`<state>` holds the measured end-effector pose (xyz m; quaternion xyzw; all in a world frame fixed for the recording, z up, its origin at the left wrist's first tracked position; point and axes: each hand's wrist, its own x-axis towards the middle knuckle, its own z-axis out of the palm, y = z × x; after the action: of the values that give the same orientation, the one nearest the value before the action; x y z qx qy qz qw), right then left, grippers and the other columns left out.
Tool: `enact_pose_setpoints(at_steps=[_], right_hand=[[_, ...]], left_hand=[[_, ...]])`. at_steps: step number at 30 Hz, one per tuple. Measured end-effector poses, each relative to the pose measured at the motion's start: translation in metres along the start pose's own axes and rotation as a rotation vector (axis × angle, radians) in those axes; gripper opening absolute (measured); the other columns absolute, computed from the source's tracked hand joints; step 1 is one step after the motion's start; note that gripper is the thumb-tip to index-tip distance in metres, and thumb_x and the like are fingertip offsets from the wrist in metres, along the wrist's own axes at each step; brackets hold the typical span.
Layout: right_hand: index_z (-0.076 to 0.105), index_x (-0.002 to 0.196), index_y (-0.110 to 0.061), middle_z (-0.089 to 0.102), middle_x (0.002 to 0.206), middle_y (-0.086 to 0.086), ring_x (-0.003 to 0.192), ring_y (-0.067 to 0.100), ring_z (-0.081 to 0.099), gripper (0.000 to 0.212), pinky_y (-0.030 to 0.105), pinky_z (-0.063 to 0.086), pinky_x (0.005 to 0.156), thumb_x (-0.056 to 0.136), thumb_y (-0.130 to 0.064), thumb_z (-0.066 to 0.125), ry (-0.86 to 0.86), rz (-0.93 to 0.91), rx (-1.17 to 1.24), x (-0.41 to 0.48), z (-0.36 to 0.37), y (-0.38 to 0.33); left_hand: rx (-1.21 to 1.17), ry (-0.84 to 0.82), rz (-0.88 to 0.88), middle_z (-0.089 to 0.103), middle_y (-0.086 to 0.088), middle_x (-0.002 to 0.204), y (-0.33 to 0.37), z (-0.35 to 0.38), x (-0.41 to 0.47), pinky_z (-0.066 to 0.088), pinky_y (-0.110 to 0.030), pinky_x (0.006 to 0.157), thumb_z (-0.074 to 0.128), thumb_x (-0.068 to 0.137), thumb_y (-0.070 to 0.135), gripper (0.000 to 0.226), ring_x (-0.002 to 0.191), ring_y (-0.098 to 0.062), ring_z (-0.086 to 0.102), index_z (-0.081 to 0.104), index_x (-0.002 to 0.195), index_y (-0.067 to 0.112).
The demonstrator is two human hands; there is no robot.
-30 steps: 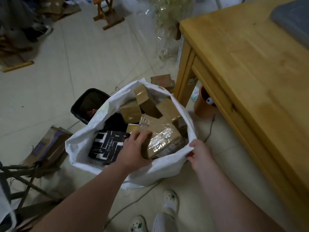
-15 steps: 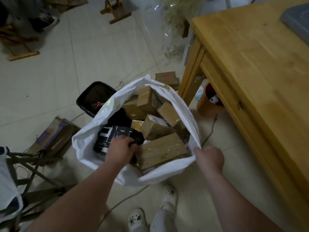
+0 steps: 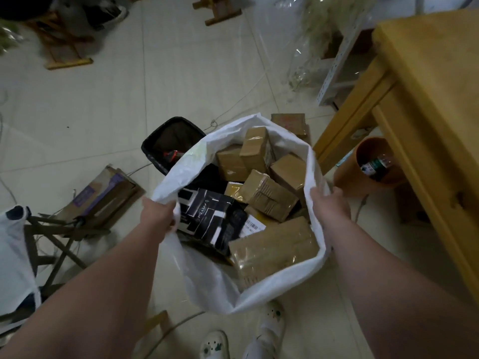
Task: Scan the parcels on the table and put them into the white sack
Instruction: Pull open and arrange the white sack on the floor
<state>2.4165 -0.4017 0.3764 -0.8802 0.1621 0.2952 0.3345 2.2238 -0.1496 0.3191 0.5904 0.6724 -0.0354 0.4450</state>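
Beside the light wooden table point(image 3: 427, 99), on the pale tiled floor, the white woven plastic sack point(image 3: 207, 278) stands with its mouth spread wide between both hands. The left hand point(image 3: 158, 216) grips the sack's left rim, fingers curled over the bunched edge. The right hand point(image 3: 330, 206) clasps the right rim in the same way, its fingers folded into the fabric.

All the parcels in view lie inside the sack. A large brown cardboard box wrapped in clear tape point(image 3: 274, 252) rests against the near wall. A flat black packet with white geometric print point(image 3: 212, 216) lies just beside the left hand, tilted against the box. A white barcode label point(image 3: 252, 225) shows between the two. Several small brown cardboard boxes point(image 3: 269, 198) are heaped at angles toward the far side.

A black square bin point(image 3: 171, 141) stands just behind the sack's far left edge. An orange-brown round tub point(image 3: 347, 177) sits under the table's edge, near the right hand. A flattened cardboard carton with purple print point(image 3: 103, 193) lies on the floor at left. White clogs point(image 3: 215, 344) show below the sack.
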Motion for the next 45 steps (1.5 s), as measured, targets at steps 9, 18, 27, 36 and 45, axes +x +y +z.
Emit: enact_pose_setpoints(at_steps=[9, 18, 27, 36, 45], right_hand=[[0.058, 0.126, -0.002, 0.05, 0.13, 0.022, 0.119, 0.036, 0.049, 0.047, 0.04, 0.042, 0.095, 0.103, -0.037, 0.035, 0.175, 0.011, -0.123, 0.024, 0.025, 0.005], [0.041, 0.14, -0.005, 0.05, 0.137, 0.019, 0.121, 0.037, 0.053, 0.065, 0.04, 0.045, 0.082, 0.09, -0.04, 0.064, -0.017, 0.137, -0.355, 0.045, 0.043, 0.015], [0.042, 0.064, -0.01, 0.044, 0.063, 0.002, 0.058, 0.016, 0.041, 0.041, 0.032, 0.029, 0.057, 0.099, -0.031, 0.05, 0.265, -0.252, -0.2, 0.009, -0.002, 0.049], [0.062, 0.116, -0.003, 0.061, 0.116, 0.014, 0.102, 0.027, 0.054, 0.036, 0.032, 0.039, 0.08, 0.104, -0.025, 0.037, 0.312, -0.29, 0.014, -0.085, -0.059, -0.003], [0.04, 0.068, -0.012, 0.04, 0.069, 0.003, 0.066, 0.019, 0.039, 0.036, 0.022, 0.032, 0.054, 0.102, -0.024, 0.038, 0.302, -0.481, 0.438, -0.155, -0.124, -0.09]], left_hand=[[-0.005, -0.006, 0.063, 0.061, -0.025, 0.086, -0.018, 0.017, 0.015, 0.046, -0.036, 0.073, 0.059, 0.094, 0.015, 0.026, 0.084, -0.036, 0.059, 0.068, 0.098, -0.009], [-0.053, -0.101, -0.019, 0.046, -0.014, 0.068, -0.027, 0.039, 0.033, 0.042, -0.033, 0.061, 0.067, 0.078, -0.003, 0.03, 0.059, -0.024, 0.047, 0.043, 0.066, 0.011], [-0.044, -0.037, 0.15, 0.05, -0.015, 0.072, 0.0, 0.007, -0.004, 0.037, -0.032, 0.06, 0.064, 0.091, 0.023, 0.024, 0.061, -0.027, 0.046, 0.056, 0.086, 0.001], [-0.309, 0.005, 0.151, 0.057, -0.017, 0.084, 0.051, -0.054, -0.106, 0.05, -0.041, 0.072, 0.053, 0.09, 0.014, 0.017, 0.072, -0.03, 0.056, 0.052, 0.074, 0.009], [-0.444, 0.013, 0.454, 0.061, -0.018, 0.085, 0.143, -0.138, -0.194, 0.045, -0.03, 0.059, 0.058, 0.095, 0.023, 0.021, 0.078, -0.031, 0.061, 0.058, 0.095, 0.002]])
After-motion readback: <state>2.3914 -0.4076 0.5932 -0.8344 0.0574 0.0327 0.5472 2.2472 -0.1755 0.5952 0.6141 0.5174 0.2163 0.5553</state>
